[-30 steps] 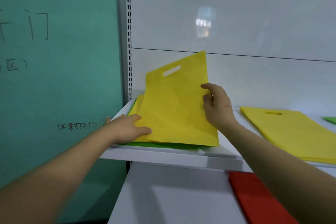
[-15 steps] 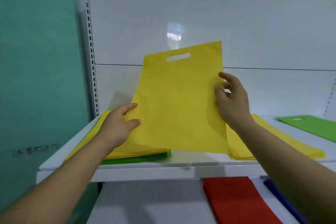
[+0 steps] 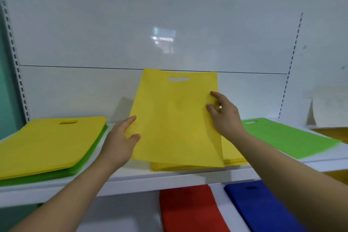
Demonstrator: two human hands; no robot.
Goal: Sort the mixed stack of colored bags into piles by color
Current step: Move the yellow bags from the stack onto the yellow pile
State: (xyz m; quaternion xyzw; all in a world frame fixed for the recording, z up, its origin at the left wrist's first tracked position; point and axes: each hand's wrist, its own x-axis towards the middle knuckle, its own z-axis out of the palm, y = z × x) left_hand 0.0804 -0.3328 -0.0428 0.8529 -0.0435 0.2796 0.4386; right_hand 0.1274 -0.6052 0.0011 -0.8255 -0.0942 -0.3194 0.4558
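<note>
I hold a yellow bag upright by both side edges, handle slot at the top. My left hand pinches its left edge and my right hand pinches its right edge. Its lower edge hangs just above a yellow pile in the middle of the white shelf. At the left lies the mixed stack, yellow bags on top and green bags underneath. A green pile lies at the right.
On the lower shelf lie a red pile and a blue pile. The white back panel stands close behind the bags. A teal wall borders the left, and slotted uprights stand at both sides.
The yellow bag came off the mixed stack and travelled right, now over the yellow pile. My view has swung right, bringing the green and blue piles into sight.
</note>
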